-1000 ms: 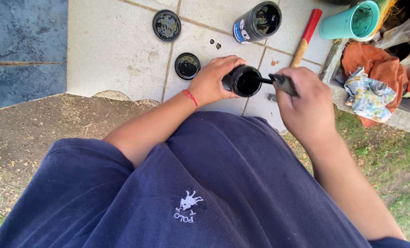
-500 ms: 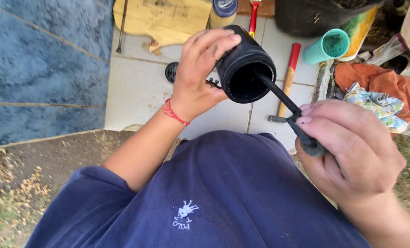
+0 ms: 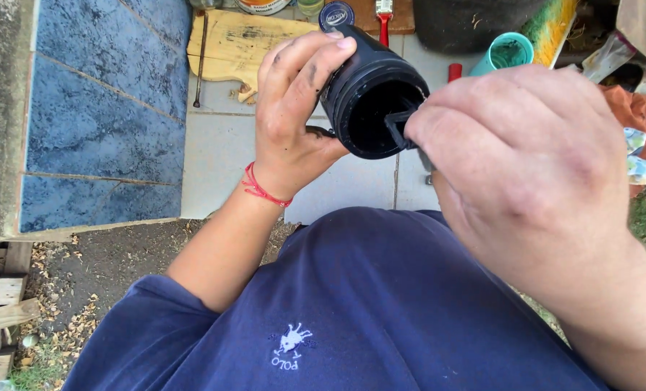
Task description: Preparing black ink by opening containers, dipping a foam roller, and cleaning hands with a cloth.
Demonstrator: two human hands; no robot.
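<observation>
Up close under the head cam, I see the left hand (image 3: 294,123) wrapped round a black jar (image 3: 372,90), thumb & fingers clamped on its side, mouth tilted toward the cam. Red string band on that wrist. Right hand (image 3: 526,159) sits just beside the jar mouth, fingers closed on a black brush handle (image 3: 403,127) whose end pokes into the opening; bristles hidden inside, can't tell more. Below both: navy shirt w/ small white emblem. Behind the jar, on pale tiles: wooden board (image 3: 243,43), teal cup (image 3: 508,54), orange cloth (image 3: 638,119) at right. Blue tiled slab (image 3: 98,116) at left, bare dirt under it
</observation>
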